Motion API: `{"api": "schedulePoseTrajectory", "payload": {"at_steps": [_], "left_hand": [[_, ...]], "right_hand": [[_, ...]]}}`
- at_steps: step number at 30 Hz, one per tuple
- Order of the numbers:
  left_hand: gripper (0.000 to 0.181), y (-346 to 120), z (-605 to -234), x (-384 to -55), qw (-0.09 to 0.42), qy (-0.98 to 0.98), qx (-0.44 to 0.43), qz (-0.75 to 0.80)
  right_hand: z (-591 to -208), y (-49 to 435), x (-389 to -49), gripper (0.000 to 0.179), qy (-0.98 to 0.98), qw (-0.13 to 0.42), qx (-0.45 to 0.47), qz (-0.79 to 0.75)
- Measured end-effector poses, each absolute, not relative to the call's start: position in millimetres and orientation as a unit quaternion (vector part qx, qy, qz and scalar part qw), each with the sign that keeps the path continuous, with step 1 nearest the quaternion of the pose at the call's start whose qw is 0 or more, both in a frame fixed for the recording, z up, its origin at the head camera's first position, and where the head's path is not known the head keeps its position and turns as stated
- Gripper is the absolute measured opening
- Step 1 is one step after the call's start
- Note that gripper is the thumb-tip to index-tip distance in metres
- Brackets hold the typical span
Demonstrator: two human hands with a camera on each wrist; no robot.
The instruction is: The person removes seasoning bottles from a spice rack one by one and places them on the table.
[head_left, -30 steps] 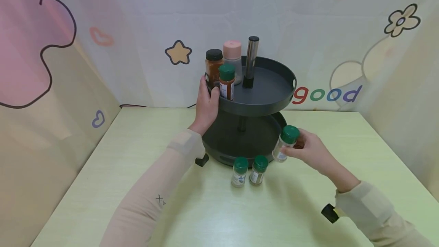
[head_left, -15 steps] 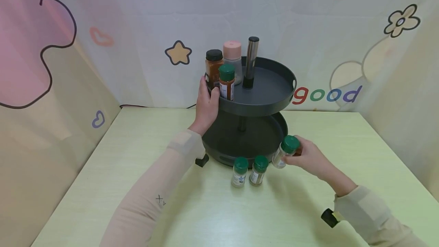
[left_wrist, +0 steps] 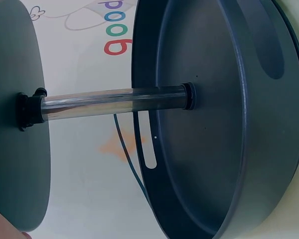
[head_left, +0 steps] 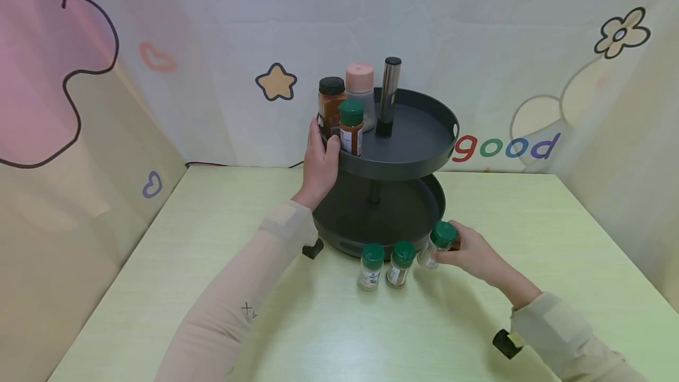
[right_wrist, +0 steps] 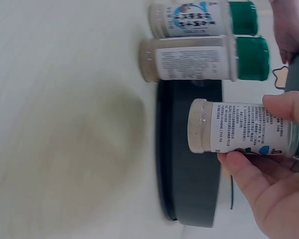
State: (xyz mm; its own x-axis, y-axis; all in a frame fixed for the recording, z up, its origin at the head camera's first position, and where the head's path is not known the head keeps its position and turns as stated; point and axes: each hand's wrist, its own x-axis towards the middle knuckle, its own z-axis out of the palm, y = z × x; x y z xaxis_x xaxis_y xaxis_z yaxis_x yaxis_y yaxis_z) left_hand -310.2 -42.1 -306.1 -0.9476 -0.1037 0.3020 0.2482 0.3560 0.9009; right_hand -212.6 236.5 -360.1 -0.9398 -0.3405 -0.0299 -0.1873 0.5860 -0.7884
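Observation:
In the head view, my left hand holds the upper tray of a dark two-tier rack by its left rim, thumb toward the front. My right hand grips a green-capped spice jar just right of the rack's front. The right wrist view shows that jar pinched between thumb and fingers, pale powder inside, its base off the table. Two similar spice jars stand beside it on the table. The lower tray holds nothing visible.
On the upper tray stand a black-capped orange jar, a green-capped red spice jar, a pink-capped bottle and a metal tube with black ends. A printed curtain hangs behind the table.
My right hand has come down and slightly toward the left with its jar, closer to the two standing jars. The left hand and rack have stayed put.

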Motion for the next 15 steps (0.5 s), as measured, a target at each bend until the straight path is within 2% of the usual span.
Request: {"api": "schedulePoseTrajectory", "payload": {"at_steps": [15], "left_hand": [[0.063,-43,-305,-310,0.157,-0.808,-0.054,-0.565]], "right_hand": [[-390,231,-219,0.033,0.896,0.091,-0.139,-0.411]]}}
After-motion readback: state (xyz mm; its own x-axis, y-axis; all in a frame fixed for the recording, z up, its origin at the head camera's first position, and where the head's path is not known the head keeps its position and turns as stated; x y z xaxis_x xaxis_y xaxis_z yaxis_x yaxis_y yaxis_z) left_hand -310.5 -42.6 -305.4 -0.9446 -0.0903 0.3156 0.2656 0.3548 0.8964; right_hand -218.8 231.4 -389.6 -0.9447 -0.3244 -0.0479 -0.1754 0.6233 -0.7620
